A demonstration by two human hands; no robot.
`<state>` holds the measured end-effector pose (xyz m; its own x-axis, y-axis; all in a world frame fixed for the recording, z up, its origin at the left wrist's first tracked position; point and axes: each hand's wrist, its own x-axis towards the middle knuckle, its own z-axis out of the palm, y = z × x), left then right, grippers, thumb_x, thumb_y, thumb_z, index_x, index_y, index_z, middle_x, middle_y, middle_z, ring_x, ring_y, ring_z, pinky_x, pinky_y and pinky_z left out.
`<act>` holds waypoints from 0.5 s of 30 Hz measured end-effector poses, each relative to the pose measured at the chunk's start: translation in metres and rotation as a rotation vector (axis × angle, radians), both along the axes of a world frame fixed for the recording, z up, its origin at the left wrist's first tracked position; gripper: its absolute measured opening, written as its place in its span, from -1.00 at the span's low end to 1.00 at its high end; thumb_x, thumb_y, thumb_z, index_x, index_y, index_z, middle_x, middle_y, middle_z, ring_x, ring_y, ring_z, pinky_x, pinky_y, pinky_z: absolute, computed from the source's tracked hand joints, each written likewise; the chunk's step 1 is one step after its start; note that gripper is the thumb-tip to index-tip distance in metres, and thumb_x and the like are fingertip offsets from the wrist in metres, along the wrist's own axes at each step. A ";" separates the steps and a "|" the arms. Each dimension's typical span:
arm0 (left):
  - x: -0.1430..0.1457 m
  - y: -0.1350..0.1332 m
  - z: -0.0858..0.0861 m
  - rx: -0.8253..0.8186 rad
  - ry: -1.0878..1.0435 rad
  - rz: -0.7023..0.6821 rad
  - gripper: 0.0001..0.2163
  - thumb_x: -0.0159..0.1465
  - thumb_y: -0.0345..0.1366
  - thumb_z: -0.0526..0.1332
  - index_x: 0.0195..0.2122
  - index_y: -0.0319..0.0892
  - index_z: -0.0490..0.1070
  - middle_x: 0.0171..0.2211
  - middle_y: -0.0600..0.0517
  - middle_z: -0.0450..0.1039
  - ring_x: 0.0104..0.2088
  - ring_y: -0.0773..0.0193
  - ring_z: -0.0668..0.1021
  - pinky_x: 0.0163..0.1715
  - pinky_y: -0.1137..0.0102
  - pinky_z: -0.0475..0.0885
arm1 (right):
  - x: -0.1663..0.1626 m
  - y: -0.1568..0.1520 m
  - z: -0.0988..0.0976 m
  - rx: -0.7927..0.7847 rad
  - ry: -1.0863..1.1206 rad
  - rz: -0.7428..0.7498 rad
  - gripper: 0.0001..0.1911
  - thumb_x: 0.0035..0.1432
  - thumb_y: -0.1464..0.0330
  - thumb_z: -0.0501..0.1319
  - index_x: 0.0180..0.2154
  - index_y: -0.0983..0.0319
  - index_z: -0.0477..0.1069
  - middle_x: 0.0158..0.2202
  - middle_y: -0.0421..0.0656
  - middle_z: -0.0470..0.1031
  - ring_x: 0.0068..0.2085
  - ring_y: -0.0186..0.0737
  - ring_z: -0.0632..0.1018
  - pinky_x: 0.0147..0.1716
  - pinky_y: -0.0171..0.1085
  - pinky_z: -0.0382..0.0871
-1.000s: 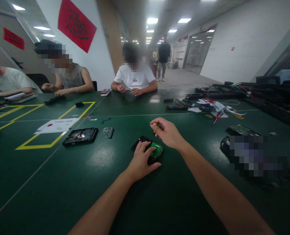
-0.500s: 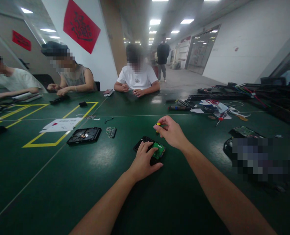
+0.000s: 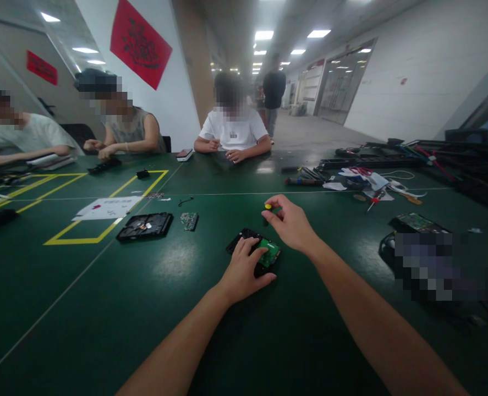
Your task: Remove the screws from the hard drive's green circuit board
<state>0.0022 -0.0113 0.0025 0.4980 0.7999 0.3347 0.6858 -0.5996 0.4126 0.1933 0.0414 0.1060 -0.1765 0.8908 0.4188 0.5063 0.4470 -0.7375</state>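
A black hard drive [image 3: 236, 240] with a green circuit board [image 3: 272, 252] lies on the dark green table. My left hand [image 3: 244, 272] holds it down, fingers over its top and thumb along the near side, covering much of it. Above and beyond the drive's right corner, my right hand [image 3: 287, 223] pinches a small screwdriver [image 3: 268, 207] with a yellow end cap. Its dark lower part shows beneath my fingers; the tip cannot be made out. Left of the drive are a loose circuit board [image 3: 190, 221] and a second black drive [image 3: 145, 226].
A white paper sheet [image 3: 107, 208] lies inside yellow tape [image 3: 72, 240] at left. At right are a red screwdriver [image 3: 376, 201], cables and tools [image 3: 305, 180], and a device with an exposed board [image 3: 412, 223]. Several people sit across the table; another person stands behind.
The screwdriver's yellow end looks slightly more covered by my right fingers. My left hand stays on the hard drive. The whole view has shifted a little.
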 end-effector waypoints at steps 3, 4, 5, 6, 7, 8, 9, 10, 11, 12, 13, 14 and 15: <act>0.000 0.000 -0.002 -0.004 0.004 0.001 -0.37 0.21 0.02 0.42 0.26 -0.04 0.36 0.37 -0.14 0.17 0.42 -0.22 0.18 0.41 -0.19 0.01 | 0.000 0.001 -0.001 -0.027 0.059 0.041 -0.76 0.32 0.31 0.18 0.02 0.09 0.38 -0.09 -0.12 0.54 -0.44 -0.32 0.52 -0.39 -0.25 0.43; 0.000 0.001 -0.002 -0.004 0.006 0.000 -0.37 0.21 0.03 0.42 0.26 -0.04 0.36 0.37 -0.14 0.17 0.42 -0.22 0.18 0.42 -0.19 0.00 | 0.000 0.001 -0.001 -0.046 0.077 0.065 -0.76 0.34 0.31 0.16 0.03 0.09 0.38 -0.15 -0.14 0.55 -0.43 -0.31 0.53 -0.38 -0.25 0.45; 0.000 0.001 -0.003 -0.003 0.009 -0.002 -0.37 0.21 0.03 0.42 0.26 -0.04 0.36 0.37 -0.15 0.17 0.42 -0.22 0.18 0.42 -0.19 0.00 | -0.001 0.001 -0.002 -0.064 0.092 0.089 -0.76 0.34 0.31 0.15 0.03 0.09 0.39 -0.21 -0.16 0.54 -0.42 -0.29 0.55 -0.36 -0.24 0.47; 0.000 0.001 -0.004 -0.003 0.013 -0.003 -0.37 0.22 0.03 0.42 0.26 -0.05 0.36 0.37 -0.15 0.17 0.42 -0.21 0.17 0.42 -0.18 -0.01 | -0.002 0.001 -0.002 -0.076 0.106 0.110 -0.77 0.35 0.29 0.16 0.02 0.10 0.39 -0.25 -0.17 0.54 -0.39 -0.27 0.57 -0.34 -0.23 0.49; 0.000 0.001 -0.004 -0.003 0.017 -0.004 -0.37 0.22 0.03 0.41 0.26 -0.05 0.36 0.38 -0.15 0.16 0.42 -0.21 0.17 0.42 -0.18 -0.01 | -0.003 0.000 -0.002 -0.081 0.120 0.123 -0.77 0.34 0.26 0.18 0.01 0.10 0.40 -0.25 -0.17 0.54 -0.37 -0.25 0.58 -0.32 -0.22 0.51; 0.000 0.001 -0.004 -0.003 0.020 -0.005 -0.36 0.22 0.04 0.41 0.27 -0.05 0.36 0.38 -0.15 0.16 0.42 -0.21 0.17 0.42 -0.18 -0.02 | -0.004 0.000 -0.002 -0.080 0.129 0.126 -0.76 0.33 0.23 0.21 0.00 0.10 0.41 -0.23 -0.16 0.54 -0.36 -0.25 0.59 -0.31 -0.22 0.52; 0.000 0.002 -0.005 -0.002 0.020 -0.005 -0.36 0.22 0.04 0.41 0.27 -0.06 0.35 0.38 -0.16 0.15 0.42 -0.21 0.17 0.42 -0.18 -0.02 | -0.004 0.000 -0.002 -0.077 0.131 0.120 -0.75 0.32 0.19 0.23 -0.02 0.10 0.42 -0.19 -0.15 0.55 -0.36 -0.26 0.58 -0.32 -0.22 0.52; 0.000 0.002 -0.005 -0.001 0.020 -0.005 -0.36 0.22 0.04 0.41 0.27 -0.06 0.35 0.38 -0.16 0.15 0.42 -0.21 0.17 0.42 -0.18 -0.01 | -0.004 0.000 -0.001 -0.073 0.126 0.109 -0.75 0.31 0.16 0.25 -0.05 0.11 0.43 -0.16 -0.14 0.55 -0.38 -0.27 0.58 -0.35 -0.24 0.52; 0.000 0.002 -0.004 0.000 0.017 -0.004 -0.36 0.22 0.04 0.41 0.27 -0.06 0.35 0.38 -0.16 0.15 0.42 -0.21 0.17 0.42 -0.18 -0.01 | -0.004 0.000 0.000 -0.071 0.117 0.097 -0.75 0.31 0.13 0.25 -0.08 0.11 0.43 -0.16 -0.15 0.55 -0.40 -0.29 0.57 -0.38 -0.25 0.50; 0.000 0.002 -0.004 0.001 0.016 -0.005 -0.36 0.21 0.04 0.42 0.27 -0.05 0.35 0.38 -0.16 0.16 0.42 -0.21 0.18 0.42 -0.18 0.00 | -0.004 0.000 0.000 -0.072 0.105 0.090 -0.76 0.32 0.12 0.24 -0.10 0.12 0.44 -0.17 -0.15 0.55 -0.41 -0.30 0.56 -0.41 -0.27 0.48; 0.000 0.002 -0.004 0.000 0.014 -0.005 -0.35 0.21 0.04 0.42 0.27 -0.05 0.35 0.38 -0.16 0.16 0.42 -0.22 0.18 0.41 -0.19 0.01 | -0.003 0.000 0.000 -0.075 0.094 0.088 -0.76 0.33 0.12 0.22 -0.11 0.12 0.45 -0.19 -0.16 0.55 -0.43 -0.31 0.55 -0.44 -0.29 0.45; 0.000 0.002 -0.004 -0.001 0.014 -0.007 -0.36 0.21 0.04 0.42 0.27 -0.04 0.35 0.38 -0.15 0.16 0.42 -0.22 0.17 0.41 -0.19 0.01 | -0.002 0.000 0.000 -0.078 0.090 0.092 -0.77 0.34 0.13 0.21 -0.11 0.12 0.45 -0.20 -0.16 0.56 -0.44 -0.32 0.55 -0.46 -0.30 0.43; 0.000 0.002 -0.004 -0.002 0.015 -0.009 -0.36 0.21 0.05 0.41 0.27 -0.04 0.35 0.38 -0.16 0.16 0.42 -0.21 0.17 0.41 -0.19 0.02 | -0.002 0.001 0.000 -0.082 0.096 0.101 -0.76 0.36 0.14 0.19 -0.08 0.12 0.45 -0.18 -0.16 0.56 -0.44 -0.32 0.55 -0.48 -0.31 0.42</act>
